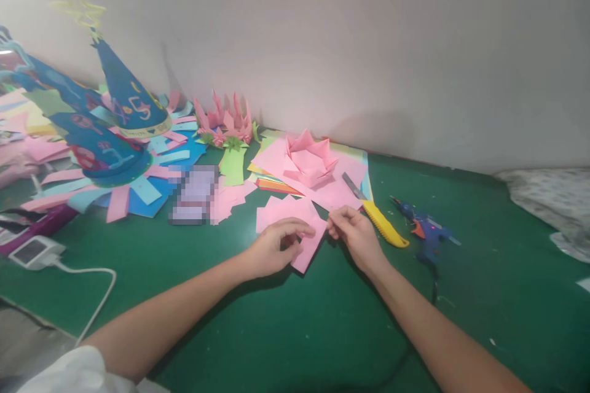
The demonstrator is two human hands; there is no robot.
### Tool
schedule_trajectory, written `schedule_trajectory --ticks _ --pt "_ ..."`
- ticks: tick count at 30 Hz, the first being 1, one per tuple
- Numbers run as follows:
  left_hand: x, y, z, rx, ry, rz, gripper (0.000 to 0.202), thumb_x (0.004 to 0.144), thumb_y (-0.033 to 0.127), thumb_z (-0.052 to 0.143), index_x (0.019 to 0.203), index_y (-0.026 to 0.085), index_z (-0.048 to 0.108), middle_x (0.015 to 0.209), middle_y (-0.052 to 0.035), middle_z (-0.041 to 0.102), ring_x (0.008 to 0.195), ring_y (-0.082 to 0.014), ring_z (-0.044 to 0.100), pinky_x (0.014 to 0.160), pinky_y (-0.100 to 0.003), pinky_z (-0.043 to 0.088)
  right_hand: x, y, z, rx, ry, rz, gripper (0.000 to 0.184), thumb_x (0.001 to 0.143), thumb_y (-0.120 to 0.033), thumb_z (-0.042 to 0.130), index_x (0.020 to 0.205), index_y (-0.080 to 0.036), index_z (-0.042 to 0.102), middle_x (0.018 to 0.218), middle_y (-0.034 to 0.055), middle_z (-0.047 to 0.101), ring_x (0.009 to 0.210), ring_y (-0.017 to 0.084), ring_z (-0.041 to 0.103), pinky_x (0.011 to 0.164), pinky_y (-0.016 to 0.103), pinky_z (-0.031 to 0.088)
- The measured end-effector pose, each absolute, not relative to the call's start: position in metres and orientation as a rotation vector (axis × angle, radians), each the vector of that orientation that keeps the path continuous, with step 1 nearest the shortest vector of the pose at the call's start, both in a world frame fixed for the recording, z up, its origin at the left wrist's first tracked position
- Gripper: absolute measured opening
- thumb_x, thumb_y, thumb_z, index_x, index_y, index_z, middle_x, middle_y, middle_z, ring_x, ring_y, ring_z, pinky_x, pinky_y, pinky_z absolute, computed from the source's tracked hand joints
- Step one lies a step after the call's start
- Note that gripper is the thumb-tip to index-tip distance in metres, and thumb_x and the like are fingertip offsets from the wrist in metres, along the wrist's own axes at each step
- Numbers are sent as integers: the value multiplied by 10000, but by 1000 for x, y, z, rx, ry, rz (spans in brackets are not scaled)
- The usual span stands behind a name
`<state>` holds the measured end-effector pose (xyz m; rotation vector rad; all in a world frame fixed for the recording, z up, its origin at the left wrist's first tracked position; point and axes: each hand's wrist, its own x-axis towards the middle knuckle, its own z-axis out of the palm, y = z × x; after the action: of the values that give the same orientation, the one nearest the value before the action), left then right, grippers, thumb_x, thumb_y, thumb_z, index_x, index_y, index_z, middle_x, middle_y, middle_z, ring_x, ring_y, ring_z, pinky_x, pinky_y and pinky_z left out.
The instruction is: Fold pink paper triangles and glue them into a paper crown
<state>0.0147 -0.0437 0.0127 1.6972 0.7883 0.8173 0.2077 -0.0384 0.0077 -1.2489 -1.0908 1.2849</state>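
Pink paper pieces [295,209] lie in a fanned, overlapping pile on the green table, in the middle of the head view. Over the front sheet of pink paper [308,250] my left hand [279,245] curves with thumb and fingers apart, resting on or just above it. At that sheet's right corner, my right hand [354,230] is closed in a pinch on the paper's edge; its fingertips partly hide the corner. Just beyond the hands, a folded pink paper flower [311,158] sits on a stack of coloured paper [354,163].
A yellow utility knife [385,224] and a blue glue gun [431,236] lie right of my hands. Blue cone hats [131,92], a pink paper crown [225,120] and a blurred-out phone [196,193] occupy the left. A white cable [108,282] trails there. A wall [369,43] stands behind.
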Motion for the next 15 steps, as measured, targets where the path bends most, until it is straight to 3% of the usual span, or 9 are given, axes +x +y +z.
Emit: schedule_trajectory --ticks 8,15 --pt "14 -39 6 1557 821 933 295 785 182 572 1074 151 621 1132 -109 535 680 -71 495 621 -215 460 205 -43 9 -1221 -1434 1429 410 845 -553 467 697 -184 567 540 -21 540 467 103 483 479 236 385" --pt "16 -38 6 1508 831 940 296 785 208 593 1074 154 628 1123 -107 533 681 -68 494 631 -216 467 201 -46 12 -1295 -1615 1346 414 801 -547 529 588 -193 500 506 -44 485 474 96 442 496 233 353"
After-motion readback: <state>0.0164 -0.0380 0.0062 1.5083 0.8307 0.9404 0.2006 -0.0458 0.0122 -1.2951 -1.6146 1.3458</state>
